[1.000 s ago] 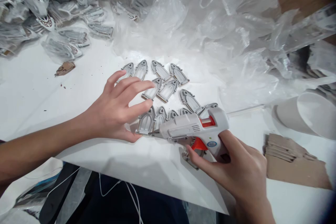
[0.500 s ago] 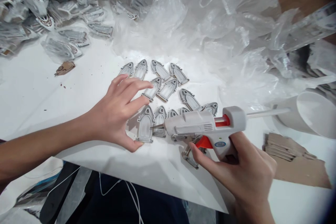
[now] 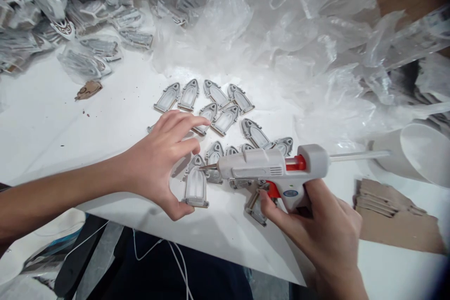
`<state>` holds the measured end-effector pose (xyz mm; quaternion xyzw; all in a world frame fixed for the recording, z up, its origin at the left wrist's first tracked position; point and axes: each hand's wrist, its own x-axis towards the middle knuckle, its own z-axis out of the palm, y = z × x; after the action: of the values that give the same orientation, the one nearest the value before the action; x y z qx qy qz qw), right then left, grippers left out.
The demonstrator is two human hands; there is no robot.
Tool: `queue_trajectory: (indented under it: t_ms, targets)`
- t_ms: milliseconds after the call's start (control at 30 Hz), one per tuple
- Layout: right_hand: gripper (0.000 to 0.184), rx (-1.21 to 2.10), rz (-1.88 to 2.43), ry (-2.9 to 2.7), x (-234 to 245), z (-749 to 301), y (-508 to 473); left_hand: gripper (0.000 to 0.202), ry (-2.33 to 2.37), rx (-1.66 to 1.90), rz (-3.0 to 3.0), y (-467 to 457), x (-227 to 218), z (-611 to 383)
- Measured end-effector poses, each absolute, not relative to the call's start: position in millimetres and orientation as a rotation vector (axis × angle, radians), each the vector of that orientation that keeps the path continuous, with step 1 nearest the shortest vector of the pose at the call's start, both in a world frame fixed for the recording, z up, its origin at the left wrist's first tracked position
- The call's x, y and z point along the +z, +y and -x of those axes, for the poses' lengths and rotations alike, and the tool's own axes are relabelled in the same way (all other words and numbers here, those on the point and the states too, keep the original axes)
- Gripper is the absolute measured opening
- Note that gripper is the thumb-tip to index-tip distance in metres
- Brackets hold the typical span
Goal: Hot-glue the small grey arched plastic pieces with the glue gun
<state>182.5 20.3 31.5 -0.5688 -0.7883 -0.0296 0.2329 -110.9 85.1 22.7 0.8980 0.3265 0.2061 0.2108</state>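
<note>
My left hand (image 3: 158, 159) grips a small grey arch-shaped piece (image 3: 196, 187) by its edges, thumb at the lower corner and a curled finger near the pointed top. My right hand (image 3: 326, 229) is wrapped round the handle of a white hot glue gun (image 3: 253, 168), one finger at its red trigger (image 3: 273, 190). The metal nozzle (image 3: 210, 167) points left and is over the upper part of the held piece; whether it touches cannot be seen. A glue stick (image 3: 358, 155) juts from the gun's back. Similar arch pieces (image 3: 225, 119) lie beyond and under the gun.
Plastic-wrapped pieces (image 3: 87, 56) are heaped at the back left, beside crumpled clear bags (image 3: 253, 28). A brown scrap (image 3: 88, 90) lies on the white table (image 3: 42, 126). At right are a white cup (image 3: 425, 152) and stacked cardboard (image 3: 401, 220). White cables (image 3: 179, 258) hang below the edge.
My left hand and the held piece have moved slightly toward me. The nozzle has shifted a little left and now lies over the piece's upper part instead of its side edge.
</note>
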Motion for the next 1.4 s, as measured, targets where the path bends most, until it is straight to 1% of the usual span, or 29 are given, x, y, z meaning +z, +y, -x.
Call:
queue_trajectory:
  t_ms: [100, 300, 567, 933, 1067, 1400]
  targets:
    - [0.035, -0.06, 1.567, -2.158, 31.3, -182.3, 20.3, 0.067, 0.906, 0.577, -2.503, 85.0, 22.7, 110.8]
    - [0.044, -0.162, 1.507, -2.194, 33.7, -181.4, 22.0, 0.07, 0.905, 0.57, -2.545, 85.5, 22.7, 110.9]
    - [0.047, -0.198, 1.505, -2.213, 33.4, -181.3, 22.7, 0.073, 0.893, 0.548, -2.59, 85.1, 22.2, 111.5]
    - [0.046, -0.148, 1.584, -2.195, 29.1, -181.5, 21.0, 0.071, 0.861, 0.558, -2.596, 85.7, 22.0, 111.4]
    - [0.047, -0.132, 1.562, -2.183, 29.7, -181.1, 20.9, 0.074, 0.87, 0.539, -2.598, 85.8, 22.6, 111.4]
    - [0.04, -0.168, 1.579, -2.198, 29.2, -181.9, 19.0, 0.075, 0.849, 0.543, -2.629, 86.2, 20.3, 111.6]
